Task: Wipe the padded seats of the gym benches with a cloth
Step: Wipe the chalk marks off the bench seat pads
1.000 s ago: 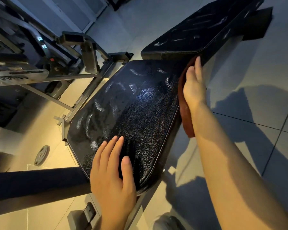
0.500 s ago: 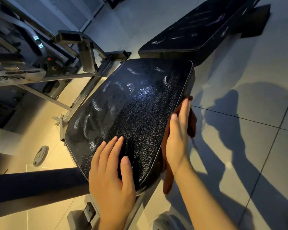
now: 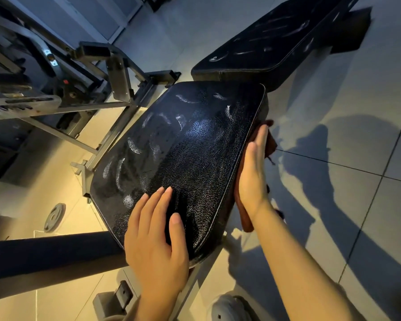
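Observation:
A black cracked-leather bench seat (image 3: 190,154) fills the middle, with pale wipe streaks on its upper left part. My left hand (image 3: 156,246) lies flat on the seat's near corner, fingers spread. My right hand (image 3: 252,174) presses a reddish-brown cloth (image 3: 244,216) flat against the seat's right side edge; most of the cloth is hidden behind the hand. The black backrest pad (image 3: 271,45) stretches away at the upper right, also streaked.
The grey metal bench frame (image 3: 118,133) and a rack (image 3: 33,72) stand to the left. A dark padded roller (image 3: 44,258) crosses the lower left. A weight plate (image 3: 54,217) lies on the tiled floor, another round plate (image 3: 229,309) sits near the bottom edge.
My right hand slid the cloth down the seat's right edge from its far corner toward me, then back up a little. My left hand stayed flat on the near corner.

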`<state>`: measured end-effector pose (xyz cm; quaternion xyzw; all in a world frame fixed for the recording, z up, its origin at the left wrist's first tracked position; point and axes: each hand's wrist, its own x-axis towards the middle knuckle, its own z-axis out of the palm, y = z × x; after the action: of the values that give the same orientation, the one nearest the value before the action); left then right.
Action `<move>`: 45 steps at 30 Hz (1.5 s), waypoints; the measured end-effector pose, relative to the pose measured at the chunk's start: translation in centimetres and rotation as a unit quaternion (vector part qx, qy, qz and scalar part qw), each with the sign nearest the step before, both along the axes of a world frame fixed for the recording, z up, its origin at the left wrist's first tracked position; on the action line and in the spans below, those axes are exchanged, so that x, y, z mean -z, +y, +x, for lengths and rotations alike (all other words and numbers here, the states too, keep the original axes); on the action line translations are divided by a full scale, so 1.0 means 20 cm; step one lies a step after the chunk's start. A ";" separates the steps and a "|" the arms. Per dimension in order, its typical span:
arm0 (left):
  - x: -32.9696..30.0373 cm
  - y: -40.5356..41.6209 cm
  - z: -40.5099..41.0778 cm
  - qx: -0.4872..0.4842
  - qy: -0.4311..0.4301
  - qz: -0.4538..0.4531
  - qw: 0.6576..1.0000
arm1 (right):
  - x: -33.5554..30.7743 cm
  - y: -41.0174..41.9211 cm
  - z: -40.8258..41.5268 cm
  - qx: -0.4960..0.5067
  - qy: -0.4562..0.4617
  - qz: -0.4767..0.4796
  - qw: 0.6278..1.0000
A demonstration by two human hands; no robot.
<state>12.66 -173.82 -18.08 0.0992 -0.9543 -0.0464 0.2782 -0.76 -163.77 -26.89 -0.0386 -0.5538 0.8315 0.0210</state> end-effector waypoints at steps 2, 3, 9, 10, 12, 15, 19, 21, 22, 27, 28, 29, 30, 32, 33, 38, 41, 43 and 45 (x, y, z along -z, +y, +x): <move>0.00 0.00 0.00 -0.003 0.001 -0.004 1.000 | -0.01 -0.08 0.23 0.003 0.023 0.004 1.000; 0.00 0.00 0.00 -0.004 0.001 -0.005 1.000 | -0.03 -0.11 0.33 0.006 0.034 0.012 0.999; 0.00 0.00 0.00 0.000 0.002 -0.003 1.000 | -0.10 -0.04 0.25 0.010 0.047 0.044 0.998; 0.00 0.00 0.00 0.000 0.002 -0.002 1.000 | -0.11 -0.01 0.15 0.010 0.039 0.042 0.998; 0.01 -0.01 0.00 0.000 0.002 -0.003 1.000 | -0.13 0.07 -0.09 0.004 0.023 0.042 0.999; 0.01 -0.01 0.01 0.008 0.003 -0.009 1.000 | -0.13 0.16 -0.36 0.003 0.008 0.063 0.998; 0.01 -0.01 0.01 0.015 0.002 -0.010 1.000 | -0.10 0.11 -0.23 0.004 0.019 0.056 0.998; 0.01 -0.01 0.01 0.012 0.006 -0.005 1.000 | -0.07 0.04 0.00 0.005 0.047 0.053 0.998; 0.01 -0.01 0.01 0.010 0.008 -0.005 1.000 | -0.07 0.00 0.13 0.003 0.066 0.056 0.996; 0.02 -0.01 0.01 0.022 0.019 -0.020 0.999 | -0.05 -0.10 0.44 -0.015 0.110 0.071 0.991; 0.02 -0.01 0.01 0.021 0.022 -0.016 0.999 | -0.06 -0.09 0.41 -0.013 0.123 0.067 0.990; 0.01 -0.01 0.01 0.020 0.025 -0.012 0.999 | -0.06 -0.07 0.35 -0.008 0.132 0.059 0.989; 0.01 -0.01 0.01 0.021 0.029 -0.009 0.999 | -0.08 -0.04 0.27 -0.001 0.133 0.052 0.990; 0.02 -0.01 0.01 0.020 0.034 -0.007 0.999 | -0.11 0.03 0.07 0.008 0.123 0.065 0.990; 0.02 -0.01 0.01 0.018 0.032 -0.006 0.999 | -0.13 0.07 -0.03 0.008 0.118 0.083 0.989; 0.02 -0.01 0.02 0.021 0.028 0.000 0.999 | -0.18 0.20 -0.40 0.009 0.094 0.110 0.989; 0.03 -0.02 0.01 0.026 0.038 0.004 0.999 | -0.16 0.16 -0.37 0.012 0.062 0.103 0.993; 0.03 -0.02 0.01 0.028 0.041 0.011 0.999 | -0.16 0.12 -0.28 0.015 0.045 0.080 0.996; 0.03 -0.03 0.01 0.032 0.039 0.020 0.999 | -0.15 0.09 -0.16 0.010 0.034 0.059 0.998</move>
<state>12.91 -174.33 -18.61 0.0721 -0.9441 -0.0782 0.3119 -3.98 -161.91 -23.79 -0.0147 -0.6007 0.7978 0.0501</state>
